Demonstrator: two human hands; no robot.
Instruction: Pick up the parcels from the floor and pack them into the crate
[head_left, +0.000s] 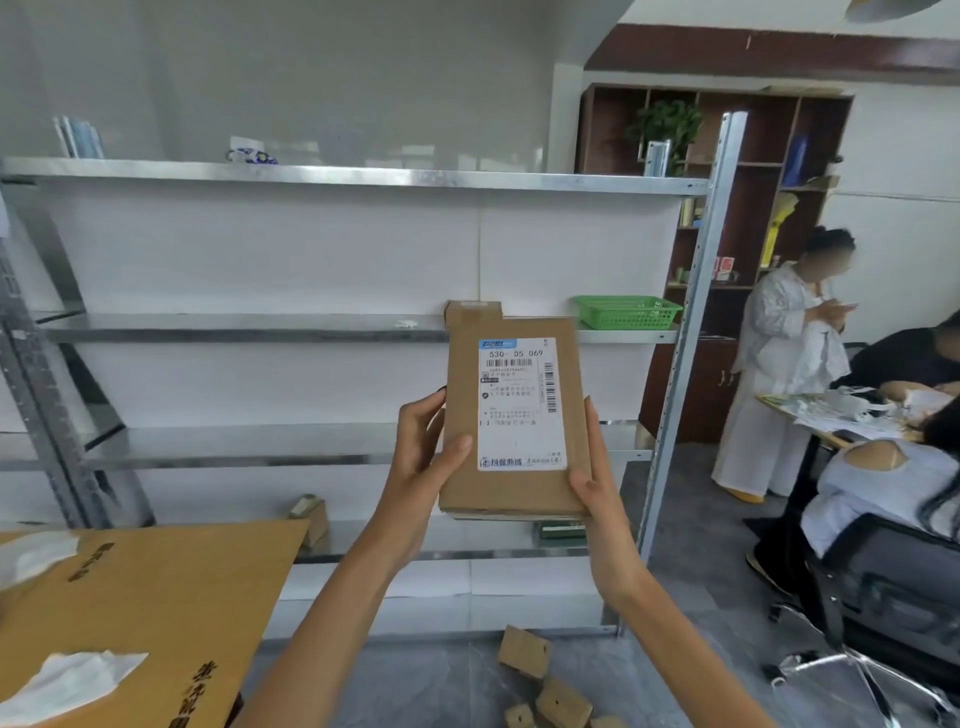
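Observation:
I hold a flat brown cardboard parcel (511, 499) upright in front of me at chest height, its white shipping label facing me. My left hand (423, 452) grips its left edge with the thumb on the front face. My right hand (592, 467) grips the right edge from behind, thumb at the lower right corner. Several small brown cardboard parcels (524, 652) lie on the grey floor below, near the foot of the shelving. A green plastic basket (626, 312) stands on a shelf behind the parcel. No crate is clearly in view.
Metal shelving (311, 327) fills the wall ahead. A large brown cardboard box (156, 597) with white tape sits at lower left. To the right, a standing person (779, 364) and seated people at a desk (831, 415), with an office chair (883, 597) close by.

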